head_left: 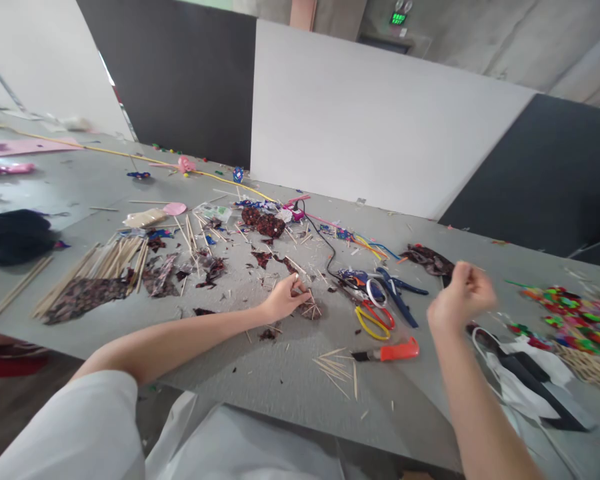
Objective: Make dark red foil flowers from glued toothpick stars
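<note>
The left hand (286, 298) bends its fingers at the edge of the dark piece (309, 315), which lies on the counter (290, 367); whether it really grips, I cannot tell. The right hand (464, 299) is raised and blurred, its fingers drawn together; I cannot tell if something is inside. The work seems partly done: several sticks (313, 303) are already on the piece, while loose sticks (333, 367) near the knife (397, 350) remain apart.

Head-height view, forward-down over table (290, 377)
</note>
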Motion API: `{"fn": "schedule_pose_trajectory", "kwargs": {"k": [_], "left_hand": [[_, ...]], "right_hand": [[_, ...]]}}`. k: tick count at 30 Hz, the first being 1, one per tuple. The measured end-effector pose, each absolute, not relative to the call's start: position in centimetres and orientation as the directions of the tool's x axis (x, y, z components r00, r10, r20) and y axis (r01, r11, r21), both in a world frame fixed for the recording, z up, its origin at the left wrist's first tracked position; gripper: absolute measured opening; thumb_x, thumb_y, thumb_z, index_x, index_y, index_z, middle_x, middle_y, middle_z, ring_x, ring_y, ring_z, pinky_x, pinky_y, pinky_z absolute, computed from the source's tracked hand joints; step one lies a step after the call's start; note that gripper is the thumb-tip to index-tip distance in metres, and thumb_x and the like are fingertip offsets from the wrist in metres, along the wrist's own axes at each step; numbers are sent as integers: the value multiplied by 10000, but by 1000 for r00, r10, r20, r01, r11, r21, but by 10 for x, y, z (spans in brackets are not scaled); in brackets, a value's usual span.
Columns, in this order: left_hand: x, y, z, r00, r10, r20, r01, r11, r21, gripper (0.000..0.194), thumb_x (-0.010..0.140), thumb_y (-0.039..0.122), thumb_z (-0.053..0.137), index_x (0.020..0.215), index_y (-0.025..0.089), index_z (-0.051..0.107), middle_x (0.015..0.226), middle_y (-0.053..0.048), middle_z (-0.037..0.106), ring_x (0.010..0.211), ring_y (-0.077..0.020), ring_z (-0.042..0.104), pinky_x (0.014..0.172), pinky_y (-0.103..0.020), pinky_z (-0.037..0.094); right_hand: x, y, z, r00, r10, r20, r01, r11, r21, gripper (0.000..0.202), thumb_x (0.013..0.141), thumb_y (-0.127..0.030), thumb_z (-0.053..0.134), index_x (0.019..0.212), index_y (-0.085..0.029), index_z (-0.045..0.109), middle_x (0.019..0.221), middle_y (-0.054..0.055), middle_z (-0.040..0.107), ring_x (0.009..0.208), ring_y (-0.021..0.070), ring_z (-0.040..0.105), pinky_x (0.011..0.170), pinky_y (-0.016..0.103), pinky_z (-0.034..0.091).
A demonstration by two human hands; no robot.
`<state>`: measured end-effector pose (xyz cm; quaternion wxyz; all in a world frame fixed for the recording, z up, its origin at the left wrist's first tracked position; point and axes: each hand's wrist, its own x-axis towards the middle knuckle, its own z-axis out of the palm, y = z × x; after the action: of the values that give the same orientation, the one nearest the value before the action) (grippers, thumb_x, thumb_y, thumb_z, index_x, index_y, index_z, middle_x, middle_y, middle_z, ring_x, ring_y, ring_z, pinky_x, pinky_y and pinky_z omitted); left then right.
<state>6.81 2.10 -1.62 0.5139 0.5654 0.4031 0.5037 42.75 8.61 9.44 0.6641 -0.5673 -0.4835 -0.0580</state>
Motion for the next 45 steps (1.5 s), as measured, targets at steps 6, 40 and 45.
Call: {"fn": "schedule_pose_trajectory", "kwargs": {"k": [6,40,45], "left_hand": [[68,17,-11,208,964,168,-96,-151,984,595,780,543,820,803,234,312,857,15,663,662,-102,636,560,-205,419],[66,6,-2,386,910,152,-176,-89,980,675,738,594,867,787,226,303,918,-24,717,657,-96,640,605,-214,454],[66,6,0,406,901,153,-171,-89,981,674,732,588,872,777,224,307,912,-28,719,682,-106,651,627,-217,450]], "right_hand": [[436,80,99,273,542,795,798,334,-502,413,953,-384,553,1221,-136,746,1190,191,678,1163,314,619,1079,534,460],[286,-3,12,-370,915,-163,99,-135,-986,438,857,-639,763,833,-203,726,749,-4,671,684,175,574,672,309,460],[286,-2,8,-376,909,-177,90,-154,-984,447,862,-648,750,823,-204,717,762,9,673,690,179,557,664,314,431]]}}
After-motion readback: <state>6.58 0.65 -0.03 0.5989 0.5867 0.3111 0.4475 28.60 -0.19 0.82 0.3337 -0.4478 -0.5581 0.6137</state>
